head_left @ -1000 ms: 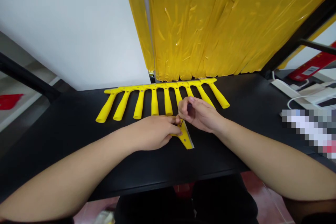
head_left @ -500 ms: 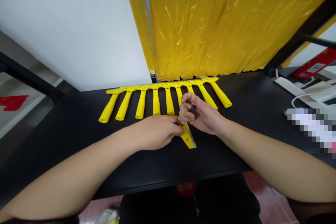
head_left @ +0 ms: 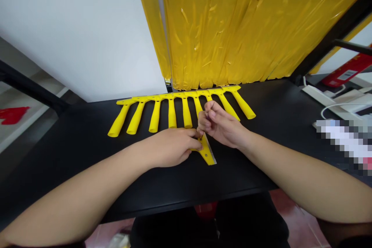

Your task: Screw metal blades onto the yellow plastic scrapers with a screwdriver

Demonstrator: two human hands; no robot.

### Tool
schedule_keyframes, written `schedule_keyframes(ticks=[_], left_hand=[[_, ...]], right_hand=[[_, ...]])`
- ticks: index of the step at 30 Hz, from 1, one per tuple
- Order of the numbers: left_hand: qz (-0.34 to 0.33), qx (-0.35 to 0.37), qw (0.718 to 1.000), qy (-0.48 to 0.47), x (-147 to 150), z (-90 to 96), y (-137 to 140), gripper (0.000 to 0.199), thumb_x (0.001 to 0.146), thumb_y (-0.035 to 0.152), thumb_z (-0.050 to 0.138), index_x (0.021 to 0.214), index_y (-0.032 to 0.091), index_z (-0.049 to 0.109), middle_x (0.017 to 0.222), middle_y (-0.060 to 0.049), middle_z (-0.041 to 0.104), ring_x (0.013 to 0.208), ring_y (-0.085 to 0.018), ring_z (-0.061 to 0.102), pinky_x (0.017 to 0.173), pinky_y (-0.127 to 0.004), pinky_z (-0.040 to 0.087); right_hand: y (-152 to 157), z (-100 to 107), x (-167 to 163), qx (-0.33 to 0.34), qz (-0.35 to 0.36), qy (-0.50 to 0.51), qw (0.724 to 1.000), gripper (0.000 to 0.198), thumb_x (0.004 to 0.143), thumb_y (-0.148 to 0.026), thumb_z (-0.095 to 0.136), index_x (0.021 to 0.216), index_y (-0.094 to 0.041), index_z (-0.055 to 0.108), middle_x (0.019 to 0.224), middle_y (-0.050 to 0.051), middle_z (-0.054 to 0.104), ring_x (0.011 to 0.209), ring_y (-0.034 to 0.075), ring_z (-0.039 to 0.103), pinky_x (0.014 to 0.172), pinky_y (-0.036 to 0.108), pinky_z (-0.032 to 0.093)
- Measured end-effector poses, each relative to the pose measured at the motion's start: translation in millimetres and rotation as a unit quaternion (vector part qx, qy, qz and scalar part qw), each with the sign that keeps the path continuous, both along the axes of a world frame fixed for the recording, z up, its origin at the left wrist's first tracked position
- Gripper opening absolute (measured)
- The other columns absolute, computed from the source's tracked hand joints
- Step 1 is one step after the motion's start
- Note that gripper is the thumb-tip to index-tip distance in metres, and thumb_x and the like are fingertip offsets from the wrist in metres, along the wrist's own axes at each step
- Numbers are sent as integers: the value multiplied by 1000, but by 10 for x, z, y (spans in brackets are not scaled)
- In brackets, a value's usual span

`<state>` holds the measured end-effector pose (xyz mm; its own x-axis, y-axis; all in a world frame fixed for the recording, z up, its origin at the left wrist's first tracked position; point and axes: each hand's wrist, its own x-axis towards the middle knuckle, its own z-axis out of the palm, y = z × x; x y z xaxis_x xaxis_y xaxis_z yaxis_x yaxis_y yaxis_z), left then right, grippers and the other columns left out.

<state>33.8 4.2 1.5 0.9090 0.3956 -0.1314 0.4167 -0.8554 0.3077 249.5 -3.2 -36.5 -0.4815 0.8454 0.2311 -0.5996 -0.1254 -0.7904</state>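
Under my left hand (head_left: 181,145) a yellow scraper (head_left: 207,154) lies on the black table, its thin metal blade facing right. The left fingers are closed on it, and a screw shows on its lower end. My right hand (head_left: 219,124) is just above the scraper's upper end, with thumb and fingers curled together. It grips what looks like a small dark-handled screwdriver, now almost wholly hidden by the fingers; a dark bit shows at the scraper's upper screw spot. Behind both hands stretches a row of several yellow scrapers (head_left: 157,115), handles toward me.
The black table (head_left: 162,190) ends close before my body. A white panel (head_left: 87,31) and yellow plastic wrapping (head_left: 215,27) rise at the back. On the right are a white power strip (head_left: 322,100), a cable and a red package (head_left: 340,73).
The right hand's thumb and fingers have turned and drawn closer together, hiding the dark handle seen before. The left hand and the scraper keep their place.
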Motion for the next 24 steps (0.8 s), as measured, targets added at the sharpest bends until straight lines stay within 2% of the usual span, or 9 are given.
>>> schedule_keyframes(ticks=[2,4,6,8,10,12,19,24], left_hand=[[1,3,1000,1,-3,-3,-1,42,95,8,60,128,28,76,131,-6,70,115,-25,71,95,-36,58],[1,3,1000,2,-4,-4,0,42,95,8,61,128,28,76,132,-5,70,115,-25,71,95,-36,58],[2,1,1000,5,-1,-2,3,41,95,9,61,127,28,76,133,-5,70,114,-25,71,93,-35,58],[3,-2,1000,8,3,1,5,40,95,9,61,127,28,76,133,-5,70,113,-25,71,92,-35,58],[4,-3,1000,5,8,5,5,40,95,9,61,127,28,76,131,-6,70,113,-25,71,92,-36,58],[4,-4,1000,3,13,10,2,40,96,9,60,127,27,76,131,-7,71,114,-26,71,93,-37,58],[8,-18,1000,-6,22,39,-11,41,93,8,61,124,30,77,129,-4,71,107,-23,73,90,-34,58],[15,-10,1000,-9,25,45,-18,32,91,8,61,108,27,80,125,-4,72,98,-22,73,85,-33,58]], right_hand=[[8,0,-3,12,-9,-16,1000,22,99,-42,73,95,-23,63,90,-1,58,80,14,55,79,31,49],[21,0,-10,23,-5,-38,999,34,101,-50,69,86,-20,65,86,0,58,79,15,56,79,33,50],[30,10,-16,21,22,-52,998,45,104,-58,60,80,-20,65,65,-4,48,62,13,48,73,32,48],[28,41,-10,8,38,-57,998,52,106,-65,50,81,-21,63,52,-9,30,51,12,32,66,31,43],[19,91,16,-2,28,-53,998,51,103,-70,49,84,-23,59,53,-11,24,50,12,24,62,30,38],[6,144,60,1,28,-40,999,48,101,-70,55,85,-25,53,56,-10,25,53,13,24,61,30,34],[-37,150,141,27,197,-46,979,41,103,-62,52,86,-25,47,63,-8,29,57,14,26,63,32,31],[-57,111,111,35,240,-49,969,39,104,-59,51,87,-24,46,65,-7,31,59,14,26,65,32,32]])
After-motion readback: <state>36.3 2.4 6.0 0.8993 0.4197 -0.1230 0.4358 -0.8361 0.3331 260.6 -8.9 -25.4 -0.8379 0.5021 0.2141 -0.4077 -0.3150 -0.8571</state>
